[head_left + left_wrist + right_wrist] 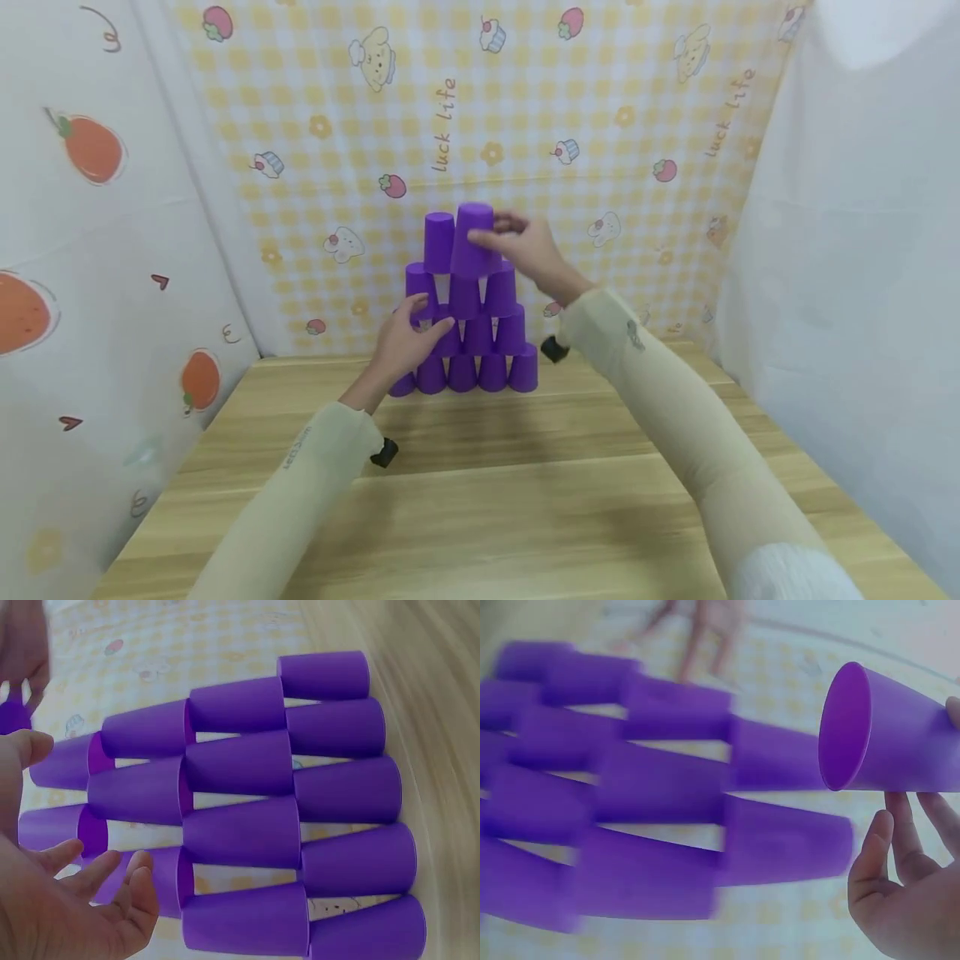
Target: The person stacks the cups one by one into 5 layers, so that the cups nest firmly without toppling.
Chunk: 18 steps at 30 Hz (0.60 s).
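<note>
My right hand (528,250) grips a purple cup (474,242), mouth downward, at the top of a pyramid of upside-down purple cups. In the right wrist view that cup (900,735) shows its open mouth, apart from the two top-row cups (787,840). One top-row cup (438,242) stands at left in the head view; the other is hidden there behind the held cup. My left hand (405,342), fingers loosely bent and holding nothing, is in front of the pyramid's left side. I cannot tell whether it touches a cup. It hides some lower cups.
The pyramid's bottom row (462,373) stands on a wooden table (480,517). Behind it hangs a yellow checked cloth (525,108), with white cloth (832,250) at right and fruit-printed cloth (112,250) at left. A small black piece (385,452) sits by each sleeve cuff.
</note>
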Motion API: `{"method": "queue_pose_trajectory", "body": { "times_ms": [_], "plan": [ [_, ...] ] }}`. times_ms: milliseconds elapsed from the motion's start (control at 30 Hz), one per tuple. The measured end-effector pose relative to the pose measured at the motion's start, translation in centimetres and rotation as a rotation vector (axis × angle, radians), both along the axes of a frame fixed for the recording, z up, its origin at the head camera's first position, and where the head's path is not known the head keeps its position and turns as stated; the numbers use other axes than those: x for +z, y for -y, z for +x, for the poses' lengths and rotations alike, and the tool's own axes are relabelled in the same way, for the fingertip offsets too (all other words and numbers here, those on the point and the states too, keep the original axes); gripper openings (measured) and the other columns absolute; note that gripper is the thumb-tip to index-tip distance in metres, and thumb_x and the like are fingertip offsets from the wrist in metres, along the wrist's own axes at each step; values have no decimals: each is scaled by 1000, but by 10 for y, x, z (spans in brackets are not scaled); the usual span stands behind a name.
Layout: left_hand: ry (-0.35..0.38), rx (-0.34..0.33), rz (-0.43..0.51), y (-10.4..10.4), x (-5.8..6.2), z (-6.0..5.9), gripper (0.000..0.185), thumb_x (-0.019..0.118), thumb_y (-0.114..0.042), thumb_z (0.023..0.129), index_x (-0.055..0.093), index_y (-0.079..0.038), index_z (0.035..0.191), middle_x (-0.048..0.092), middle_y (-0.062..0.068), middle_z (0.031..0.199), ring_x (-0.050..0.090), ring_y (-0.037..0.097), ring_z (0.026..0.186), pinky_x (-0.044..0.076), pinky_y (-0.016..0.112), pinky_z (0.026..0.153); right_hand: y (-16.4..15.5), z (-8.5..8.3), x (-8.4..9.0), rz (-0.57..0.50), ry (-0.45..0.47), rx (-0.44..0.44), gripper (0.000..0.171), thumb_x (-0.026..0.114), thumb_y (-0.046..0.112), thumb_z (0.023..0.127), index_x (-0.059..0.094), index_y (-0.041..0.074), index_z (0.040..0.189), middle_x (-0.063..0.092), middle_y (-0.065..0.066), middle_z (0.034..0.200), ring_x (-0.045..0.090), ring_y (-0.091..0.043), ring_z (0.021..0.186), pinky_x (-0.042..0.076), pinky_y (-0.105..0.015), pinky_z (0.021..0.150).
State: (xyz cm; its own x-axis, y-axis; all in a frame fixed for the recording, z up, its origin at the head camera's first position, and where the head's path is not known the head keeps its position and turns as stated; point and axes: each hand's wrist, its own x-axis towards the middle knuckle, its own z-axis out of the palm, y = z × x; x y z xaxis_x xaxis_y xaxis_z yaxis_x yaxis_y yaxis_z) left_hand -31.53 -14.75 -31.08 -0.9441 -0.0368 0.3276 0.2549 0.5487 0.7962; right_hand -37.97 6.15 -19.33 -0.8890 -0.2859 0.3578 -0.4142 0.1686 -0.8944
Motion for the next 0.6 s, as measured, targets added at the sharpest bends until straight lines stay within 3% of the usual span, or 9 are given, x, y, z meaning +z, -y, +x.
{"method": "queue_pose_trajectory", "body": {
  "times_ms": [133, 233, 400, 600],
  "plan": [
    [7, -21, -36, -6, 1, 9, 77, 67, -46, 90, 37, -8, 150, 48, 15, 147, 55, 35, 120, 47, 49, 98, 14, -22, 35, -43, -52, -55, 52, 83, 32, 82, 65, 12, 127, 70, -7, 118, 64, -18, 109, 47, -34, 101],
    [30, -19, -86, -8, 2, 22, 74, 67, -44, 91, 38, -9, 150, 49, 11, 147, 57, 33, 112, 50, 47, 91, 27, -36, 49, -12, -76, -60, 54, 82, 34, 82, 64, 13, 129, 68, -6, 121, 62, -16, 112, 48, -34, 100],
    [31, -41, -94, -15, 7, 37, 70, 68, -41, 92, 40, -11, 149, 50, 8, 148, 60, 33, 111, 53, 45, 87, 40, -51, 55, 23, -72, -63, 57, 81, 34, 83, 62, 11, 132, 67, -8, 125, 62, -18, 115, 48, -33, 99],
    [38, -78, -100, -19, 3, 36, 66, 67, -37, 93, 42, -10, 148, 50, 9, 147, 60, 32, 109, 53, 44, 86, 41, -57, 54, 55, -51, -88, 53, 80, 35, 85, 63, 11, 130, 67, -8, 125, 64, -19, 113, 48, -34, 100]
  ]
}}
